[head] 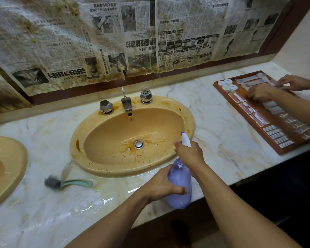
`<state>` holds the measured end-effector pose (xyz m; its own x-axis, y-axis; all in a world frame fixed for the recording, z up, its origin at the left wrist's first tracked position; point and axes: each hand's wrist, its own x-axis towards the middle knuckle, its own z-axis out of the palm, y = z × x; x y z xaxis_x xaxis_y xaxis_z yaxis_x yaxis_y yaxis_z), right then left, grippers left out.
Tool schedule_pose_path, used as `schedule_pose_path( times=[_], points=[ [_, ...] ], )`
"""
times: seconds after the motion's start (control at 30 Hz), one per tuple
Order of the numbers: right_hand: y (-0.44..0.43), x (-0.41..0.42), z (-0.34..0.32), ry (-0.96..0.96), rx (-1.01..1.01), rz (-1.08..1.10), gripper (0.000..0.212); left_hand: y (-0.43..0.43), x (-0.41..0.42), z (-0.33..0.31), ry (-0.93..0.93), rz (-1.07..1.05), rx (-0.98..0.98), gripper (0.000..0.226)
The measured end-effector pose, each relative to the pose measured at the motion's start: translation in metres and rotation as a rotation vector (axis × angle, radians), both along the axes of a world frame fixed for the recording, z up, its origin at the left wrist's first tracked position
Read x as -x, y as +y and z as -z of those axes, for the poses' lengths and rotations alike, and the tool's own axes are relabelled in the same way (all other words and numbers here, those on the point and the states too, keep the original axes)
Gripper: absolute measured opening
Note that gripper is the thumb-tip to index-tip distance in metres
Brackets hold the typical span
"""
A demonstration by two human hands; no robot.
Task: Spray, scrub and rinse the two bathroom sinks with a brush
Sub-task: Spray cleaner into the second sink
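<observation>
A tan oval sink [172, 106] streaked with brown stains is set in the marble counter, with a chrome drain plug [138, 143] and a faucet [126, 102] between two knobs. A second tan sink [16, 153] shows at the left edge. A purple spray bottle [179, 183] hangs over the near right rim. My left hand [161, 185] grips its body. My right hand [189, 153] is wrapped around its neck and white trigger head. A green-handled scrub brush [68, 182] with grey bristles lies on the wet counter left of the sink.
The marble counter [220, 126] is wet near its front edge. At the right, a brown tray [276, 149] holds sachets and small white bottles, and another person's hands [261, 92] rest in it. Stained newspaper [132, 42] covers the wall behind.
</observation>
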<state>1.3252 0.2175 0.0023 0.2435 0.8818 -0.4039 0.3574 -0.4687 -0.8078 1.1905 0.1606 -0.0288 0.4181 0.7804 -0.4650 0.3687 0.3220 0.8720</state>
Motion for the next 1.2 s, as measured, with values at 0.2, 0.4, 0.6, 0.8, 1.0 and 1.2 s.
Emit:
schedule_pose_path(
  times=[0.2,0.4,0.6,0.8,1.0,1.2],
  points=[
    [-0.003,0.004,0.009,-0.048,0.071,0.001,0.052,-0.009,-0.002,0.007,-0.014,0.001,0.044,0.066],
    [0.002,-0.005,0.003,0.310,0.179,-0.101,0.032,-0.009,0.003,0.004,-0.058,-0.015,0.060,0.055],
    [0.000,-0.003,0.010,0.140,0.134,0.023,0.021,-0.010,-0.003,0.002,-0.047,0.004,0.024,0.060],
    [0.002,-0.006,0.008,0.321,0.123,-0.069,0.040,-0.008,-0.003,0.000,-0.015,0.006,0.026,0.054],
    [0.002,-0.002,0.007,0.072,0.118,0.080,0.036,-0.002,-0.007,-0.003,0.016,0.026,0.019,0.060],
    [0.007,-0.012,0.000,0.143,0.049,-0.008,0.020,0.008,-0.008,-0.008,0.053,0.039,-0.016,0.074]
  ],
)
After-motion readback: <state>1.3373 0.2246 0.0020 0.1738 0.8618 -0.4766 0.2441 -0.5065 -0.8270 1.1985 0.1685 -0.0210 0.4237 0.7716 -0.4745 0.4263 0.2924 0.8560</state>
